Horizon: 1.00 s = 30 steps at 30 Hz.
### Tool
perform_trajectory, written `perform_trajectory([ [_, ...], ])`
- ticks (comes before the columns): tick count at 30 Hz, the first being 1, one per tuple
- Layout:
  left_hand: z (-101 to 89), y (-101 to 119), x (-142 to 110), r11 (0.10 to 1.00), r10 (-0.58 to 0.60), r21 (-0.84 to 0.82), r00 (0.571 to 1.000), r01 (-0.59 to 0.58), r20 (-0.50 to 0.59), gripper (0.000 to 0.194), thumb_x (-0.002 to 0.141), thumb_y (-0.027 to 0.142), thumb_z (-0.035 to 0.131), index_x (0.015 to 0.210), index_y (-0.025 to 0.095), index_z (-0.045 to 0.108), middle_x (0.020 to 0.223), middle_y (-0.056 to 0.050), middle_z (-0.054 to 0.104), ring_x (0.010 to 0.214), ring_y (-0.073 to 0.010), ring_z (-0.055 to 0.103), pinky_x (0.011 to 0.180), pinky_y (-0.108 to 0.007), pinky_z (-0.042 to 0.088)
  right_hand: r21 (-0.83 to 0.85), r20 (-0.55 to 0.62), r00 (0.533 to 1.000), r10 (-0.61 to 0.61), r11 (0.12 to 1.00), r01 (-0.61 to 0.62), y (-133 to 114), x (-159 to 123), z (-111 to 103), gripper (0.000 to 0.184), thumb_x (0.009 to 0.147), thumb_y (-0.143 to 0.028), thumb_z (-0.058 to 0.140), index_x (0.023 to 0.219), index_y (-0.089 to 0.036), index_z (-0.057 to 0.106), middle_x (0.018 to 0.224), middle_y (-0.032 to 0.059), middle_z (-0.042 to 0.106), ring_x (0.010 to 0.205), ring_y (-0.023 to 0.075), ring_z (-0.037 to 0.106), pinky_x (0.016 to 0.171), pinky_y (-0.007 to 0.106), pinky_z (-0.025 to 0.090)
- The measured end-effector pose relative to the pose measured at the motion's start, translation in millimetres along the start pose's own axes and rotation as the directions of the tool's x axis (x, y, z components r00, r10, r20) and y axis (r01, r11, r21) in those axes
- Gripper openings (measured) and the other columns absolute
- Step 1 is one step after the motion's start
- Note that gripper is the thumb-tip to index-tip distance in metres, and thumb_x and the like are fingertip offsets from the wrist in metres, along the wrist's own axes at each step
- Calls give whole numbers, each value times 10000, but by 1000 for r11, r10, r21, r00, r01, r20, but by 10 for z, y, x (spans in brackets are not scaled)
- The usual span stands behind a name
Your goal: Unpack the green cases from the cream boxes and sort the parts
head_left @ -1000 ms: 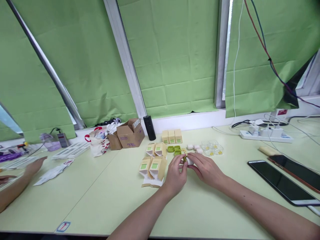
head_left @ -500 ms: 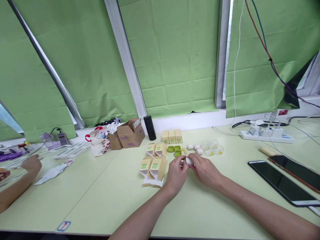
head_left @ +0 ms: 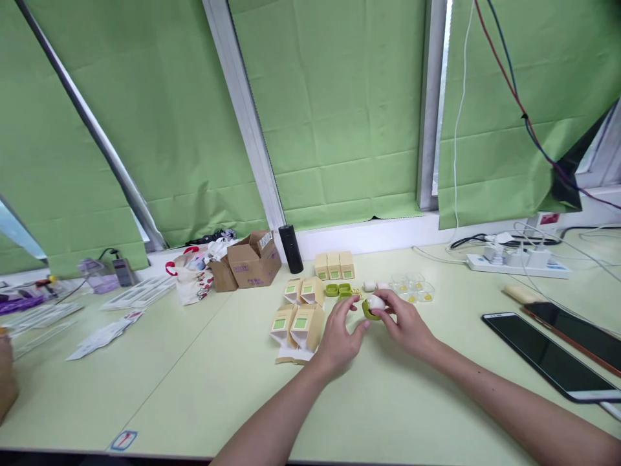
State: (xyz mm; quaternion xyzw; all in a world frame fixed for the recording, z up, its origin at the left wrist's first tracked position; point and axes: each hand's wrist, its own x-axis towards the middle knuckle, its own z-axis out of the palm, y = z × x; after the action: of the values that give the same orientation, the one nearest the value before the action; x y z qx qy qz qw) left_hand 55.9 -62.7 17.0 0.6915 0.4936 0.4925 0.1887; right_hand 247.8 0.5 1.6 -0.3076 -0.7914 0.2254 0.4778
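Note:
My right hand (head_left: 405, 323) pinches a small green case with a white top (head_left: 372, 305) just above the pale green table (head_left: 204, 395). My left hand (head_left: 339, 336) is right beside it, fingers loosely spread, thumb near the case, holding nothing that I can see. Left of my hands lie several small tan boxes with green labels (head_left: 298, 322). Behind them are more green cases (head_left: 338, 290), white lids (head_left: 371, 285) and clear plastic shells with yellow bits (head_left: 412, 289). Three upright tan boxes (head_left: 333, 265) stand in a row further back.
An open cardboard box (head_left: 253, 259) and a black cylinder (head_left: 290, 248) stand near the window sill. Two phones (head_left: 550, 353) lie at the right, a power strip (head_left: 517, 262) behind them. Another person's hand (head_left: 6, 382) is at the far left, near flat white packets (head_left: 101, 333).
My right hand has lifted the green and white case slightly up and right, and my left hand has let go and opened. The other person's arm has drawn back to the left edge.

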Motion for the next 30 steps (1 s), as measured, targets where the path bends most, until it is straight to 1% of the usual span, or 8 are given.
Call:
perform_trajectory([
  [2,24,-2,-5,998,-40,-49,999,41,13,557,880,261,737,1409,233,564,1399,-132,628,1196,-262,636,1064,-492,517,106,-29,996,81,991,-78,1,10,15,281,1011,-453,537,1191,-240,566,1028,71,739,829,236,734,701,374,615],
  [5,70,-4,2,992,-78,-98,997,78,5,503,882,252,735,1365,224,595,1342,-125,659,1205,-261,637,1066,-477,510,197,-8,992,127,973,-123,-12,-4,59,322,994,-502,567,1176,-237,579,1015,68,746,797,225,729,682,362,609],
  [10,89,-19,26,994,-80,-82,995,75,-53,385,881,282,743,1250,205,664,1241,-120,706,1139,-262,663,1027,-466,530,341,75,983,168,922,-184,-51,-11,99,383,986,-567,574,1198,-248,587,1026,63,760,887,239,737,798,418,626],
  [16,112,-132,41,985,-93,-156,992,79,-84,397,914,314,714,1285,186,651,1234,-132,721,1113,-256,689,1029,-477,544,658,67,942,327,695,-288,-30,74,11,483,954,-688,551,1165,-258,613,1244,137,750,1141,305,728,927,544,612],
  [19,116,-191,62,971,-126,-219,986,100,-112,416,926,360,705,1289,169,641,1248,-144,717,1140,-258,686,1031,-474,549,745,98,919,381,585,-322,2,98,-45,484,952,-680,555,1136,-241,641,1324,168,722,1193,339,711,941,583,597],
  [22,106,-220,86,955,-157,-272,978,115,-138,448,915,399,717,1284,155,639,1265,-162,710,1171,-268,676,1016,-460,561,784,131,906,404,517,-343,23,104,-81,454,953,-645,567,1118,-231,653,1366,175,699,1221,351,696,927,585,599],
  [24,98,-223,98,945,-177,-301,973,126,-150,463,905,416,727,1275,152,644,1269,-171,708,1178,-273,674,1010,-454,567,786,126,905,407,516,-341,27,106,-95,435,962,-628,555,1114,-232,652,1362,175,701,1215,349,698,907,580,604],
  [30,89,-215,113,930,-209,-339,963,142,-171,515,876,429,755,1283,134,641,1275,-184,701,1182,-279,670,1009,-444,567,740,65,917,394,597,-309,22,117,-125,451,958,-632,563,1128,-225,653,1328,182,720,1187,338,701,853,529,622],
])
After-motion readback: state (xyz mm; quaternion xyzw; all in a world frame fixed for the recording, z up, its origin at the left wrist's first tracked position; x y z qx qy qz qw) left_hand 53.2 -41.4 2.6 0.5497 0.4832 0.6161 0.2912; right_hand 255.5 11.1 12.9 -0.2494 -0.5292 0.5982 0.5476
